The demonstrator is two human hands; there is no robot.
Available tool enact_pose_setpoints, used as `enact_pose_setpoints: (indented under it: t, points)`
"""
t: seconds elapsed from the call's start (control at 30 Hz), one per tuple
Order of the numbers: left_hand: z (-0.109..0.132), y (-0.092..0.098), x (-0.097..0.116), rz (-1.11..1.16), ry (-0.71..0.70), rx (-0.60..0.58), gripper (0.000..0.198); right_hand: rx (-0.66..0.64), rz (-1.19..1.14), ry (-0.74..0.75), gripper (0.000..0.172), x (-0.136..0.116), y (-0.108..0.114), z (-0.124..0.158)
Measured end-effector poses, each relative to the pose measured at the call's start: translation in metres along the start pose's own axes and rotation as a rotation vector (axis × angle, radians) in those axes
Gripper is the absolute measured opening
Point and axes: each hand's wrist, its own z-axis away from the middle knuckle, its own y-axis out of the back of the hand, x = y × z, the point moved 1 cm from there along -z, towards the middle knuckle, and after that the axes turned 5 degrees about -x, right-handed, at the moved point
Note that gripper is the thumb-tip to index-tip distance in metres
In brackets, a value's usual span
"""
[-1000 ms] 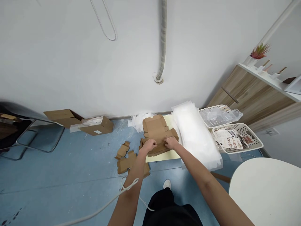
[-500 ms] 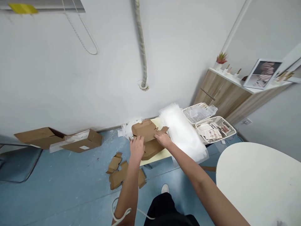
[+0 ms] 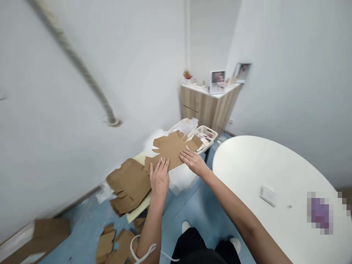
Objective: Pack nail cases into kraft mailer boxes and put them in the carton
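Both my hands hold one flat, unfolded brown cardboard box blank (image 3: 172, 148) in the air. My left hand (image 3: 159, 178) grips its near left edge, fingers lying along the top. At the near right edge my right hand (image 3: 194, 162) grips it the same way, fingers on top. Below and to the left, a stack of more flat cardboard blanks (image 3: 129, 185) rests on a pale yellow low surface (image 3: 139, 209).
A round white table (image 3: 264, 172) stands at the right with a small white object (image 3: 268, 195) on it. White plastic baskets (image 3: 206, 134) and clear bags sit behind the blank. A wooden cabinet (image 3: 205, 108) fills the corner. Cardboard scraps (image 3: 115, 244) lie on the blue floor.
My hands have lifted one cardboard blank off the stack and carried it up and to the right. My head has turned right, bringing the white table and corner cabinet into view.
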Motion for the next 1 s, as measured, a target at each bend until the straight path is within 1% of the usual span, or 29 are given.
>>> enact_pose_setpoints:
  t: [0.07,0.13,0.23,0.3,0.37,0.43,0.47,0.53,0.57,0.63,0.7,0.77,0.87,0.93,1.0]
  points:
    - [-0.016,-0.009,0.057,0.052,-0.131,0.025,0.058,0.041,0.093,-0.095,0.039,0.026,0.033,0.054]
    - [-0.025,-0.021,0.119,0.103,-0.255,0.032,0.057,0.080,0.190,-0.195,0.039,0.048,0.066,0.114]
    - [-0.028,-0.041,0.216,0.178,-0.418,0.014,0.055,0.109,0.323,-0.334,0.040,0.072,0.114,0.208]
    - [-0.024,-0.058,0.277,0.223,-0.512,-0.006,0.055,0.106,0.381,-0.425,0.042,0.084,0.139,0.270]
    - [-0.016,-0.077,0.333,0.263,-0.595,-0.030,0.054,0.096,0.418,-0.512,0.044,0.091,0.157,0.327]
    - [-0.006,-0.098,0.380,0.295,-0.671,-0.061,0.053,0.082,0.441,-0.598,0.046,0.096,0.166,0.378]
    - [0.000,-0.109,0.400,0.308,-0.704,-0.079,0.053,0.077,0.448,-0.641,0.047,0.097,0.167,0.401]
    - [0.012,-0.131,0.432,0.323,-0.766,-0.120,0.052,0.062,0.451,-0.730,0.049,0.096,0.164,0.441]
    - [0.018,-0.142,0.445,0.327,-0.795,-0.144,0.051,0.053,0.445,-0.775,0.050,0.094,0.159,0.459]
    - [0.031,-0.164,0.463,0.326,-0.855,-0.195,0.050,0.036,0.416,-0.858,0.052,0.087,0.146,0.489]
    - [0.043,-0.183,0.473,0.316,-0.912,-0.246,0.049,0.025,0.372,-0.933,0.053,0.078,0.130,0.513]
    - [0.053,-0.200,0.475,0.302,-0.959,-0.295,0.049,0.017,0.324,-0.993,0.056,0.069,0.111,0.530]
    - [0.063,-0.221,0.467,0.281,-1.003,-0.353,0.050,0.020,0.277,-1.038,0.056,0.061,0.081,0.542]
    - [0.063,-0.234,0.454,0.268,-1.011,-0.375,0.051,0.008,0.248,-1.039,0.054,0.060,0.062,0.540]
    - [0.059,-0.246,0.437,0.250,-1.000,-0.397,0.052,-0.016,0.215,-1.030,0.053,0.064,0.043,0.532]
